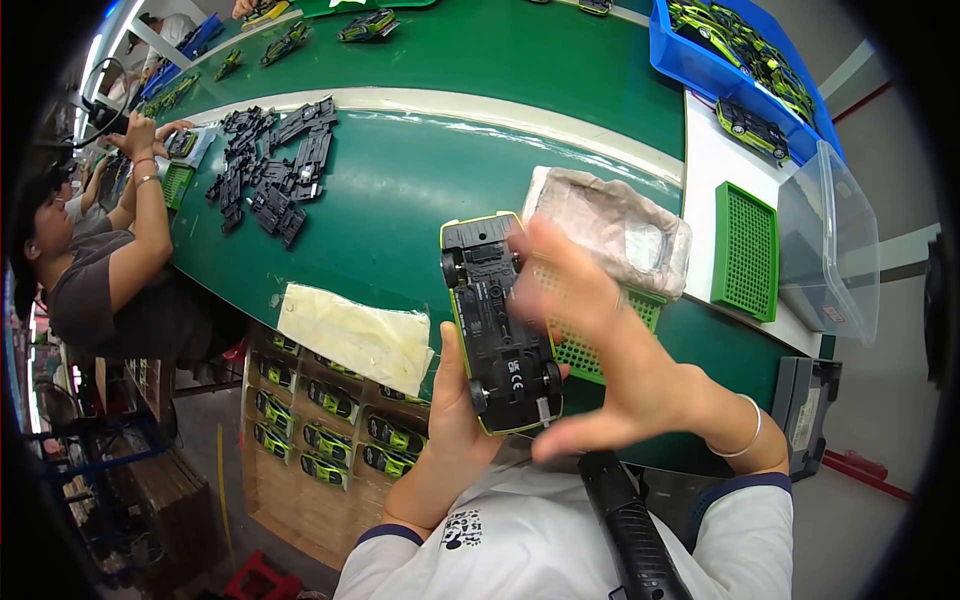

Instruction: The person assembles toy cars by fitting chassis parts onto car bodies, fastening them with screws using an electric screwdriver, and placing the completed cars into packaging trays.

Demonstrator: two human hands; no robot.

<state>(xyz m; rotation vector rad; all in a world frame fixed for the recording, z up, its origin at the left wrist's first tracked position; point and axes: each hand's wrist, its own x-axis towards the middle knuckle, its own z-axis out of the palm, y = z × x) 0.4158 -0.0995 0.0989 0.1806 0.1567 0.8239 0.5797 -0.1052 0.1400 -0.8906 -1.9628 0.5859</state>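
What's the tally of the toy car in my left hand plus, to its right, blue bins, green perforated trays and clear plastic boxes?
Toy car in left hand: 1
Blue bin: 1
Green perforated trays: 2, one partly hidden by the right hand
Clear plastic box: 1
Total: 5
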